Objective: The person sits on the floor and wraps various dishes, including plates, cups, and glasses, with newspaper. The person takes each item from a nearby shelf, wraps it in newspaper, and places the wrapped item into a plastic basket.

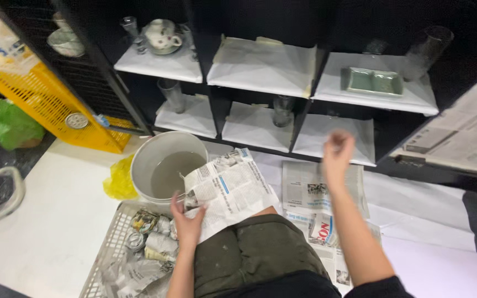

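My left hand (pixel 187 221) grips the near edge of a sheet of newspaper (pixel 230 187) that lies over my knee, next to a white bucket (pixel 161 152) of cloudy grey water. My right hand (pixel 337 153) is raised in front of the black shelf unit (pixel 305 66), fingers pinched together and blurred; I see nothing in it. Beneath it more newspaper sheets (pixel 318 190) lie flat on the white floor. A grey plastic crate (pixel 109 248) by my left hand holds several items wrapped in newspaper (pixel 150 237).
The shelves, lined with white paper, carry a teapot on a plate (pixel 162 34), a green tray (pixel 372 81) and several glasses (pixel 281 109). A yellow crate (pixel 45 99), a green bag (pixel 8 124) and a yellow bag (pixel 120 179) sit at the left.
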